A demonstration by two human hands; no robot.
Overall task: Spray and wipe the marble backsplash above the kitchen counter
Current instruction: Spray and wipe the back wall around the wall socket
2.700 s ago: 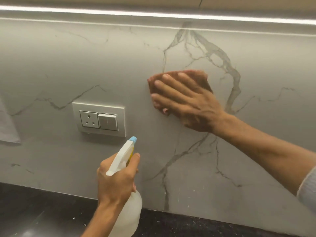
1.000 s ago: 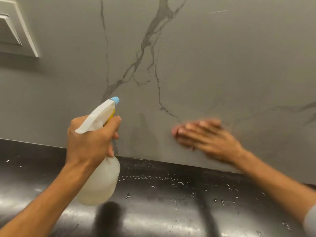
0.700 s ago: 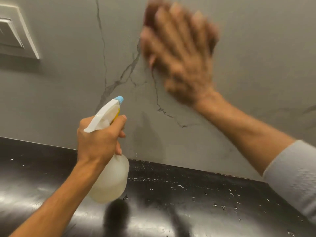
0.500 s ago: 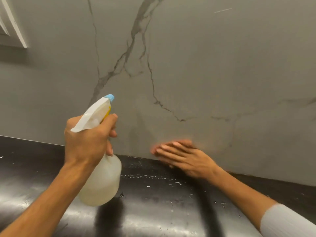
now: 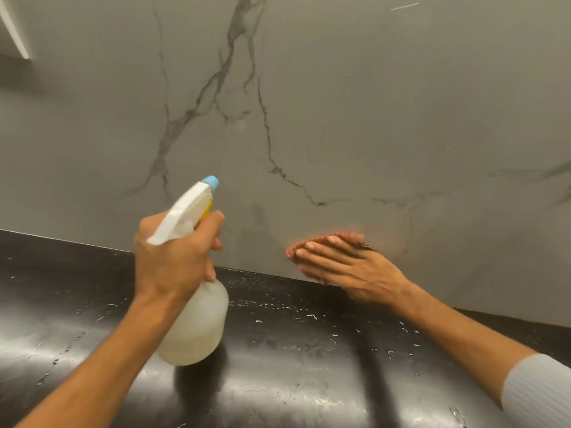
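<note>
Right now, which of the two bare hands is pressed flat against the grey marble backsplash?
The right hand, fingers flat on the wall; the left hand grips the spray bottle.

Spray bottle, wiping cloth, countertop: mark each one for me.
spray bottle (image 5: 197, 325), head view, on its translucent body below the left hand.
wiping cloth (image 5: 355, 236), head view, on the reddish edge showing above the right hand's fingers.
countertop (image 5: 293, 381), head view, on bare black surface between the arms.

Droplet-speckled black counter (image 5: 293, 381)
</note>
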